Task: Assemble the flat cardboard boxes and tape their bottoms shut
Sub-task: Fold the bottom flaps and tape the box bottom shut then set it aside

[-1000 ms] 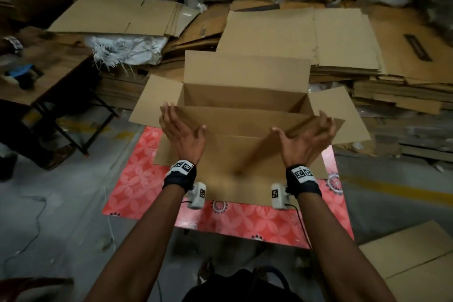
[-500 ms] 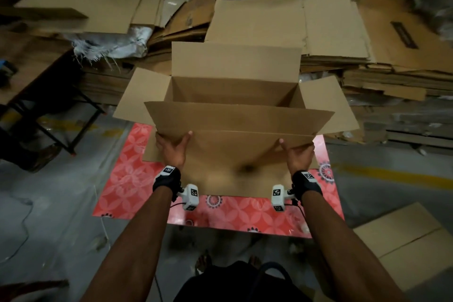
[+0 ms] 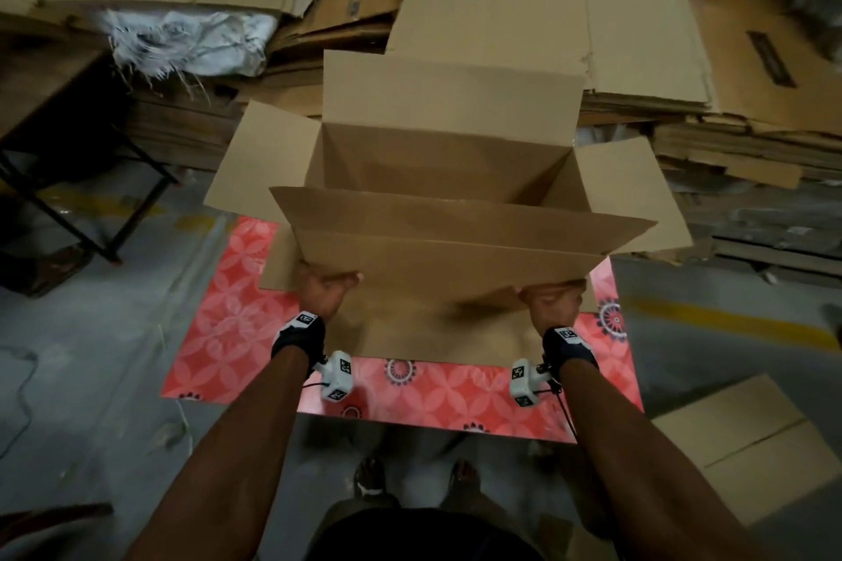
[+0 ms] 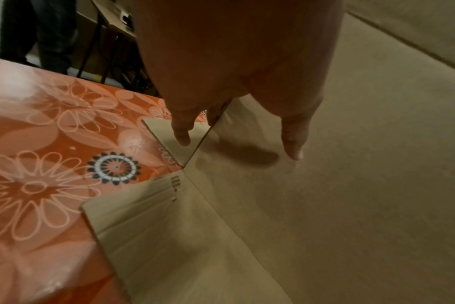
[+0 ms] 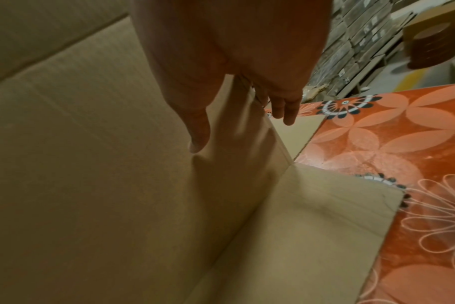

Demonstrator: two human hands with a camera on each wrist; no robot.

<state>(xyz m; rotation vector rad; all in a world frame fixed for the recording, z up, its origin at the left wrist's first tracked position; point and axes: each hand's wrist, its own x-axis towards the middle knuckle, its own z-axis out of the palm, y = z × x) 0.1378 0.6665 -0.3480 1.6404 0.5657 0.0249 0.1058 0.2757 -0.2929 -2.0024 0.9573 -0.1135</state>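
The opened cardboard box (image 3: 437,178) stands upright over the red floral mat (image 3: 228,323) on the floor, its top flaps splayed outward and its lower flaps spread flat on the mat, so the bottom is not yet folded or taped. The near top flap (image 3: 455,223) hangs toward the person and partly hides both hands. The left hand (image 3: 326,289) takes the near left vertical corner of the box: in the left wrist view the thumb (image 4: 294,144) lies straight on the near wall while the fingers (image 4: 181,131) reach round the edge onto the left side. The right hand (image 3: 551,301) mirrors this at the near right corner, thumb (image 5: 199,133) flat on the near wall and fingers (image 5: 286,111) wrapped past the edge. Each hand thus pinches a corner between thumb and fingers, a hold that probably serves to square the walls or to lift and turn the box over so its bottom can be closed. Stacks of flat cardboard sheets (image 3: 592,27) lie on the far side, well apart from the mat, ready as the next boxes. Another flat sheet (image 3: 752,446) lies near right, and a dark metal-legged table (image 3: 68,128) stands at the left.
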